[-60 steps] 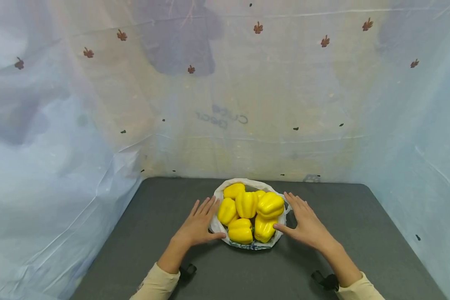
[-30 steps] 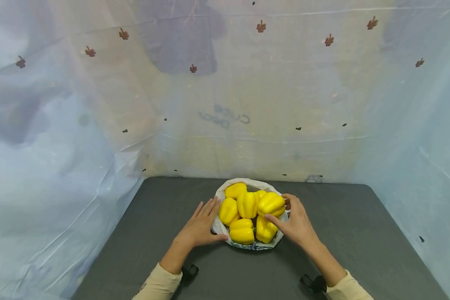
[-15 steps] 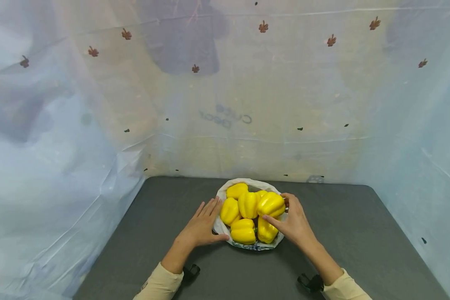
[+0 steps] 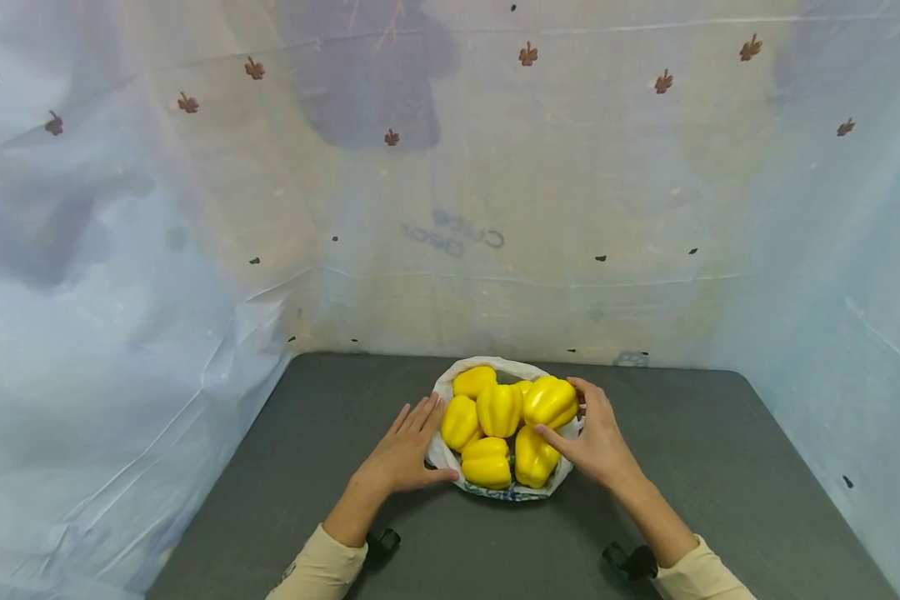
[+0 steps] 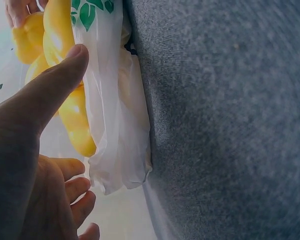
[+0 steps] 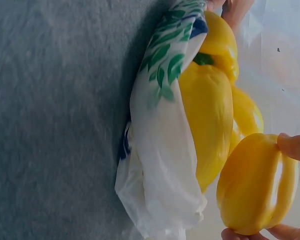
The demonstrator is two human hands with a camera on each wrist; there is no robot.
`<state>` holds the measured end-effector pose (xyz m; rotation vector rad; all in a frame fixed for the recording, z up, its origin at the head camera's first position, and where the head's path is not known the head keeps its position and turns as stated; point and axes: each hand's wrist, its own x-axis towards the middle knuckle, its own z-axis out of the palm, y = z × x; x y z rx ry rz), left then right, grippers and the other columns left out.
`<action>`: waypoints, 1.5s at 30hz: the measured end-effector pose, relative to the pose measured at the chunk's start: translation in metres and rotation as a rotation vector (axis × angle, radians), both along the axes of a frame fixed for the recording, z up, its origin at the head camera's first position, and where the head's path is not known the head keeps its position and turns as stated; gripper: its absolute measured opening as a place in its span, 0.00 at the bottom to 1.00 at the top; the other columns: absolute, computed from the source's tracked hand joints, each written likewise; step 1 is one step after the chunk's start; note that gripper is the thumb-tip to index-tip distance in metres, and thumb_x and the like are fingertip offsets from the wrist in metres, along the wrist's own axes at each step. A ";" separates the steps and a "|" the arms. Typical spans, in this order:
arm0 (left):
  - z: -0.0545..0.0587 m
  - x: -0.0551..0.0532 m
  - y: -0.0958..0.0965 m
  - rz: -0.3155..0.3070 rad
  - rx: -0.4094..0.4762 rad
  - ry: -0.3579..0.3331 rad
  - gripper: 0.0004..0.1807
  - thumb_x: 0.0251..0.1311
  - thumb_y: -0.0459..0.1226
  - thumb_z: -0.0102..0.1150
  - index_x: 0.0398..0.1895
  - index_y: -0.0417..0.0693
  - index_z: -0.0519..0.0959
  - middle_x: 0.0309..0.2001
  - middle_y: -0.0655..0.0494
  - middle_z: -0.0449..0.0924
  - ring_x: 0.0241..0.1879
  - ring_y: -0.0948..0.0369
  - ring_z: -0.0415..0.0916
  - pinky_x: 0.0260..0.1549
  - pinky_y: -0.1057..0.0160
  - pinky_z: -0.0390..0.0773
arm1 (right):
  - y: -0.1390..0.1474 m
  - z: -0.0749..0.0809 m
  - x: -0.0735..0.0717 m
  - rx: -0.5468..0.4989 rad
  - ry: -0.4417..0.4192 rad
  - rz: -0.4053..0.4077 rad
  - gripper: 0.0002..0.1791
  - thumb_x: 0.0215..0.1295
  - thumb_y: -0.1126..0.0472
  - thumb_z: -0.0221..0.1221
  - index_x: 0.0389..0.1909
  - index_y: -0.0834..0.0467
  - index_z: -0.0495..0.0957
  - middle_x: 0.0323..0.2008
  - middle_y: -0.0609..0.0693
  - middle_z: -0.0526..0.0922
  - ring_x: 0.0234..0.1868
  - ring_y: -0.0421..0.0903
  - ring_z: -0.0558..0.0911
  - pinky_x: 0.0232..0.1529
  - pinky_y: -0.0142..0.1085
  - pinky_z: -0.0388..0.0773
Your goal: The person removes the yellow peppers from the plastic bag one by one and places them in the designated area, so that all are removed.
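Observation:
Several yellow bell peppers (image 4: 487,463) fill a white plastic bag (image 4: 440,455) with its mouth folded open. My right hand (image 4: 602,440) pinches one bell pepper (image 4: 551,402) at the bag's right side, thumb on the near side and fingers on the far side. In the right wrist view that bell pepper (image 6: 257,184) sits apart from the bag's side (image 6: 162,160), between thumb and fingertips. My left hand (image 4: 400,450) rests beside the bag's left rim with fingers extended and holds nothing. The left wrist view shows its thumb (image 5: 55,82) near the rim, and green leaf print on the bag.
A dark grey table (image 4: 330,400) lies under the bag. Behind it and on both sides hang pale plastic sheets (image 4: 495,192) with small leaf marks. A black strap (image 4: 630,560) is on the right wrist and another black strap (image 4: 382,546) on the left.
My right hand has moved in from the bag's right rim and taken hold of the top right bell pepper, which has now shifted slightly up and right. The left hand stays by the rim.

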<state>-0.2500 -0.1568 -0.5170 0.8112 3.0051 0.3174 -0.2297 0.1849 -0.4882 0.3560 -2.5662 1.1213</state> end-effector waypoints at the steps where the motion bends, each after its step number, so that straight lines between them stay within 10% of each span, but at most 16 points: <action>1: 0.000 0.000 0.000 -0.001 0.003 0.000 0.67 0.61 0.70 0.68 0.89 0.43 0.47 0.88 0.45 0.43 0.86 0.48 0.45 0.84 0.39 0.46 | 0.001 0.000 0.000 -0.004 0.005 0.005 0.52 0.64 0.50 0.78 0.78 0.67 0.59 0.67 0.66 0.70 0.60 0.60 0.74 0.57 0.58 0.80; 24: 0.000 0.000 0.000 -0.007 0.007 -0.012 0.67 0.61 0.68 0.70 0.89 0.41 0.46 0.88 0.44 0.41 0.86 0.48 0.43 0.84 0.42 0.45 | 0.055 -0.001 -0.008 0.076 0.157 0.023 0.51 0.57 0.64 0.79 0.75 0.70 0.60 0.63 0.69 0.68 0.57 0.60 0.72 0.54 0.57 0.75; 45: 0.001 -0.001 -0.002 -0.009 0.018 -0.028 0.67 0.62 0.67 0.69 0.88 0.41 0.45 0.88 0.45 0.41 0.87 0.48 0.42 0.84 0.42 0.44 | 0.099 -0.005 -0.023 0.123 0.018 -0.003 0.51 0.61 0.64 0.76 0.75 0.76 0.55 0.64 0.75 0.64 0.58 0.68 0.71 0.60 0.66 0.77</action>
